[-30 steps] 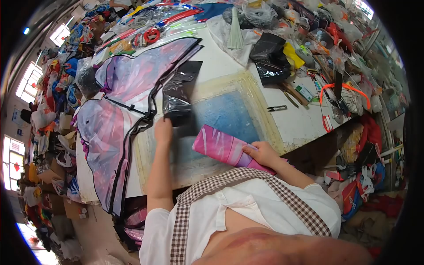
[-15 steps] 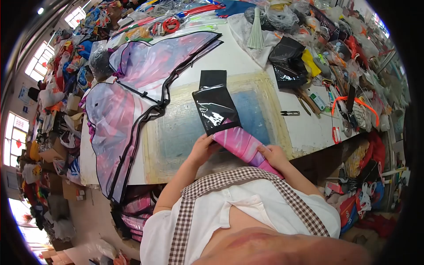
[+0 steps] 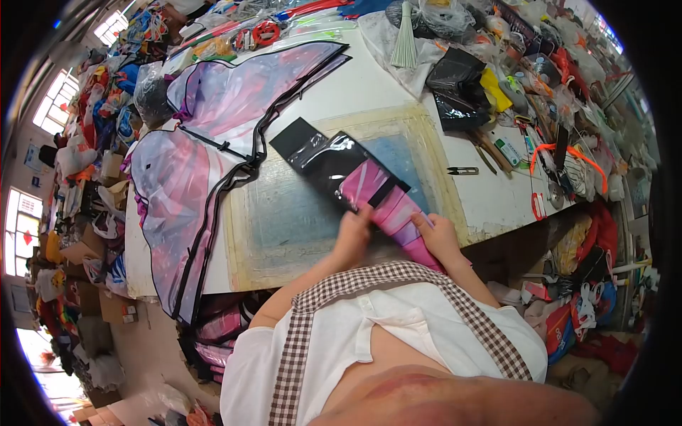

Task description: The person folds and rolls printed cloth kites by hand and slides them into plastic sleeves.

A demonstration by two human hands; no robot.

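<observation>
A long black pouch (image 3: pixel 312 153) with a shiny clear front lies slanted over the table, its flap end at upper left. Folded pink and purple fabric (image 3: pixel 405 226) runs into the pouch's mouth, and part of it shows through the clear front. At the mouth, my left hand (image 3: pixel 353 233), slightly blurred, pinches the pouch's edge. My right hand (image 3: pixel 439 240) is closed around the fabric's near end, thumb on top. A pink and lilac butterfly-shaped kite (image 3: pixel 192 170) with black edging is spread flat to the left.
Under the pouch is a blue-grey work mat (image 3: pixel 284 213) bordered with yellowed tape. To the right lie small thread snips (image 3: pixel 463 170), more black pouches (image 3: pixel 458 89) and an orange cord (image 3: pixel 568 153). Bagged goods crowd the table's back and right.
The pouch has turned, its flap end swinging left, and the pink fabric sits further inside it. My left hand has shifted right along the mouth.
</observation>
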